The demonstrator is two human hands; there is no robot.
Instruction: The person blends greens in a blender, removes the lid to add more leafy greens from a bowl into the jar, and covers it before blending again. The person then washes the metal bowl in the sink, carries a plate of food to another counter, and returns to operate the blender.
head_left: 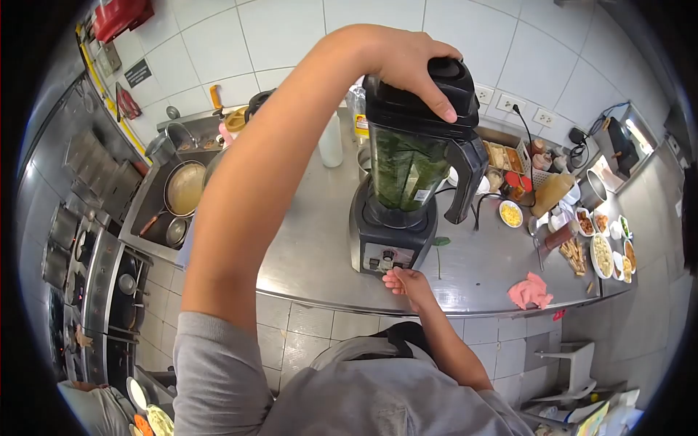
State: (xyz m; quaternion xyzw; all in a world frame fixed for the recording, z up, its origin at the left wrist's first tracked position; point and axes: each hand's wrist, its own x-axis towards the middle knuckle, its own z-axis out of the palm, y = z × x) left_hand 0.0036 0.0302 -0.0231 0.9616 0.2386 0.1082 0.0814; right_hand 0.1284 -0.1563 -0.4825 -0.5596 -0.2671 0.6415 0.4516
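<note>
A black-based blender [392, 240] stands on the steel counter, its clear jug [403, 171] packed with dark green leaves. My left hand [422, 69] reaches over from above and grips the black lid [451, 78]. The thumb presses along the lid's front side, and the other fingers are partly hidden behind it. Low at the front of the base, my right hand [408, 285] has its fingers loosely curled beside the control knob [387, 255]. I see nothing inside those fingers; whether they touch a switch I cannot tell. One loose leaf [441, 241] with a long stem lies right of the base.
On the steel counter [305, 247], a bowl of yellow shreds [511, 214], a pink cloth [530, 291] and several food dishes stand to the right. A sink with a pan [185, 187] is at the left. A power cord [529, 149] hangs from the wall outlet.
</note>
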